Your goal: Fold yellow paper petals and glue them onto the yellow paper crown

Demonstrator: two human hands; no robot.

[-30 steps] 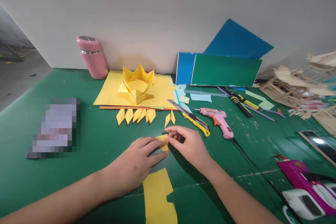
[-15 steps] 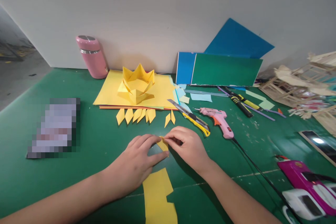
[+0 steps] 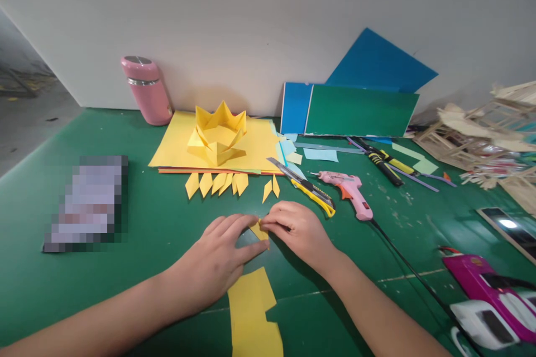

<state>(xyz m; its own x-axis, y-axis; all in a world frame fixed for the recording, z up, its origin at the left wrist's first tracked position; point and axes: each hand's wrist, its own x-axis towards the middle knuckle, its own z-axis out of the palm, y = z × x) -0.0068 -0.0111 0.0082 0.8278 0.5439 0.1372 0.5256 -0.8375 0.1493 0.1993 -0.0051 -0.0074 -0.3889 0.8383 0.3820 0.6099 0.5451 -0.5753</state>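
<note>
My left hand (image 3: 220,259) lies on the green table (image 3: 125,234), its fingers pressing a small yellow paper piece (image 3: 259,230). From the right, my right hand (image 3: 299,231) pinches the same piece with closed fingers. Most of the piece is hidden between the fingers. A cut yellow paper strip (image 3: 253,312) lies just in front of my hands. Behind them, a row of several folded yellow petals (image 3: 216,183) and two more petals (image 3: 271,188) lie on the table. A folded yellow paper crown (image 3: 218,135) stands on a stack of yellow sheets (image 3: 176,148).
A yellow utility knife (image 3: 307,187) and a pink glue gun (image 3: 349,189) lie right of the petals, its cord running to the front. A pink bottle (image 3: 146,91) stands at the wall. Blue and green boards (image 3: 360,106), stick models (image 3: 481,134) and a magenta tool (image 3: 489,290) sit right.
My right hand's fingers have closed over the small yellow piece and pressed it lower toward the table. My left hand's fingers have curled slightly around it.
</note>
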